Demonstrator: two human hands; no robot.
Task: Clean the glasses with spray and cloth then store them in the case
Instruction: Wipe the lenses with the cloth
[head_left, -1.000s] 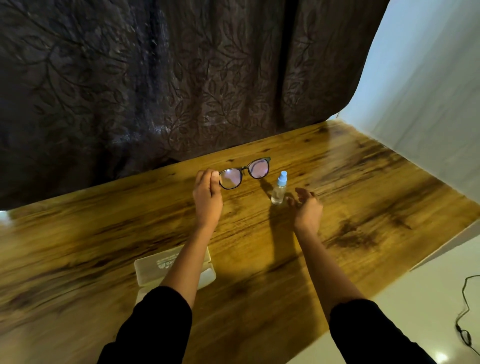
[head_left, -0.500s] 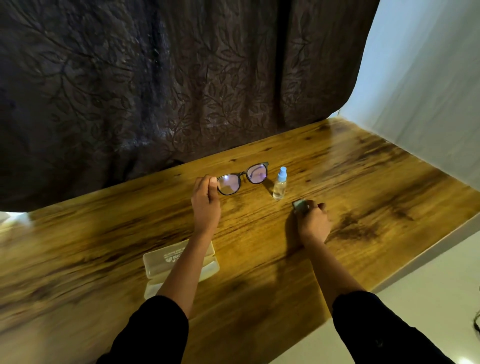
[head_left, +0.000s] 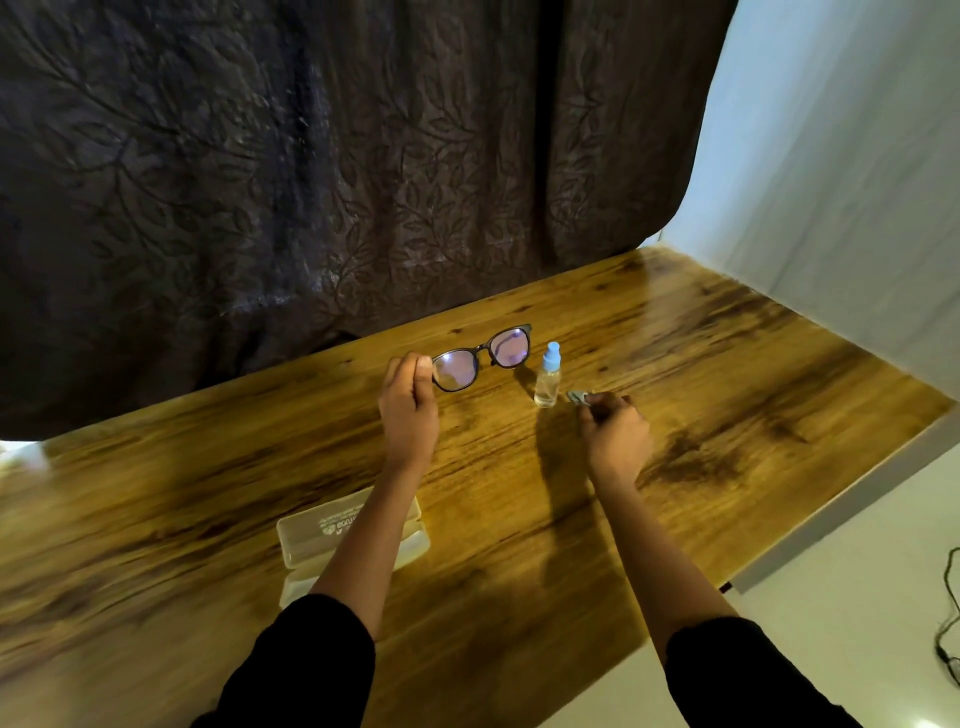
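Wooden table (head_left: 727, 374), left hand (head_left: 409, 410) pinching the glasses (head_left: 480, 356), right hand (head_left: 615, 434) gripping the cloth (head_left: 577, 398).

Wooden table (head_left: 727, 374), glossy, dark grain streaks, runs from 8 o'clock to 2 o'clock. Dark brown curtain (head_left: 311, 182) with leaf pattern hangs behind it, 9 to 1 o'clock. Pale wall (head_left: 857, 182) at 2 o'clock. White floor (head_left: 831, 597) at 4 o'clock; black cable (head_left: 950, 623) at its right edge.

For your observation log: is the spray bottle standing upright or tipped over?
Upright. The spray bottle stands on its base on the table, blue cap on top, apart from either hand.
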